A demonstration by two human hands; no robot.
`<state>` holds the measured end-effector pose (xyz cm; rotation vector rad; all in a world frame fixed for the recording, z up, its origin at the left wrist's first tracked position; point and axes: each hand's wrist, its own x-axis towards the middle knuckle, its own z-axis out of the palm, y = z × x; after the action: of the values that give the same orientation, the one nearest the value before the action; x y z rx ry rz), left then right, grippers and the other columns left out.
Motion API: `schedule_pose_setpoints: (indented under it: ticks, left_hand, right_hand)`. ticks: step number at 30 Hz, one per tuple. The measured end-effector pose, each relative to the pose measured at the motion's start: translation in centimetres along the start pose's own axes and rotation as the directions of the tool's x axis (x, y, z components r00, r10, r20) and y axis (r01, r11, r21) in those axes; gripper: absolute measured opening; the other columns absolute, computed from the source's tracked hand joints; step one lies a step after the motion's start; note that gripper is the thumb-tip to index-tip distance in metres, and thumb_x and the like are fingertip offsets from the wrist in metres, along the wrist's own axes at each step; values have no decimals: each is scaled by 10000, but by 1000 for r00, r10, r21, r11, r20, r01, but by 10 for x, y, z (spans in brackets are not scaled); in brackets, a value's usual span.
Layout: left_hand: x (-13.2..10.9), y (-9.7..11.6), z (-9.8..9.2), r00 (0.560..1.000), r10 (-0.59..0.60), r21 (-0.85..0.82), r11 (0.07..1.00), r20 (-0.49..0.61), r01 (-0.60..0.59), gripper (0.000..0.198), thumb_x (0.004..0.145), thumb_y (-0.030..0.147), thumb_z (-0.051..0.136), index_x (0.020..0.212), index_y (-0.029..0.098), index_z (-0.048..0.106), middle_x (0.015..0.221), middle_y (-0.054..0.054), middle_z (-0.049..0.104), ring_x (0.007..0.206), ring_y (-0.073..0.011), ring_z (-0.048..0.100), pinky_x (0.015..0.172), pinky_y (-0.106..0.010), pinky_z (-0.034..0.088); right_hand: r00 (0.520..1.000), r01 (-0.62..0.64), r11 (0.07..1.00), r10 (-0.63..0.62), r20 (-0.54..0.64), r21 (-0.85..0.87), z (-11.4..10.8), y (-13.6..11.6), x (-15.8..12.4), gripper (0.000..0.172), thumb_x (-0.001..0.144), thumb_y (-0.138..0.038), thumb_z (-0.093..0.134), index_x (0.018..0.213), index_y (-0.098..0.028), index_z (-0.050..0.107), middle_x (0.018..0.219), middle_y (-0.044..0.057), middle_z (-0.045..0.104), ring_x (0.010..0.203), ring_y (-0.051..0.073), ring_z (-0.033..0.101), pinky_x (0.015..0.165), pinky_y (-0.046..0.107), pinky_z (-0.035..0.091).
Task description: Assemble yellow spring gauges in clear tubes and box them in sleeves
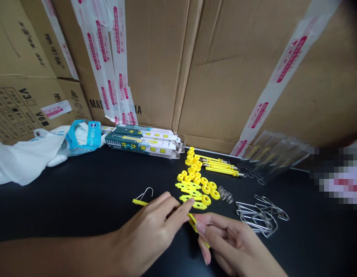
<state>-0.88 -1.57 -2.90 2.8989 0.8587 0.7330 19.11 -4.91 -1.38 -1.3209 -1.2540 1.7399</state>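
My left hand (pixel 151 231) and my right hand (pixel 227 240) meet low in the middle over a black table (pixel 80 207). Both pinch a thin yellow plastic strip (pixel 193 223) between fingertips. Its far end (pixel 136 201) sticks out left of my left hand, with a bent wire hook (pixel 146 192) on it. Just beyond my fingers lie several loose yellow plastic parts (pixel 197 186), rings, caps and flat pieces. Small metal springs (pixel 225 194) sit beside them.
A heap of bent wire hooks (pixel 260 215) lies right of my hands. Finished yellow pieces (pixel 221 166) and clear bags (pixel 274 154) sit farther back. Printed packets (pixel 143 141), a blue pouch (pixel 83 136) and a white bag (pixel 22 157) lie at the left. Taped cardboard boxes (pixel 230 69) wall the back.
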Motion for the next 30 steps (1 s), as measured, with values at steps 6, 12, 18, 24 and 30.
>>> schedule_pose_setpoints:
  ticks: [6,12,18,24,30]
  left_hand:
    - [5,3,-5,988,-103,-141,986,-115,86,293,1079,264,333,1238,163,557,979,-48,704,905,-185,680,767,-281,566]
    - [7,2,-5,981,-96,-165,984,-171,68,216,1069,277,390,1122,205,587,932,1,721,816,-168,672,696,-276,520]
    - [5,2,-8,985,30,-92,995,-170,-47,200,1047,150,417,1129,166,598,839,-13,679,734,-181,608,616,-297,457]
    - [6,7,-18,973,171,20,985,-158,-170,358,1065,125,251,1062,118,609,787,-34,683,683,-186,596,586,-325,426]
    - [-1,2,-8,987,110,15,994,-117,-109,154,1014,123,457,1105,159,577,798,1,649,669,-160,593,572,-295,420]
  right_hand:
    - [999,28,1000,-27,-30,6,0,2,0,480,834,-631,672,942,-168,605,567,-52,590,410,30,211,414,212,129]
    - [999,40,999,-40,-19,27,-5,5,-2,560,860,-634,649,1155,-197,459,577,-70,597,417,35,194,397,205,98]
    - [982,1,987,-31,185,161,-17,7,2,509,849,-636,668,1021,-233,408,552,-115,522,353,-4,165,359,168,101]
    - [937,-228,942,143,320,246,-28,0,1,464,847,-527,729,1041,-235,425,571,-123,447,385,11,125,366,165,92]
    - [985,172,968,-165,51,-183,-19,14,-5,365,938,-572,571,1111,-253,543,700,-70,542,406,33,325,382,146,285]
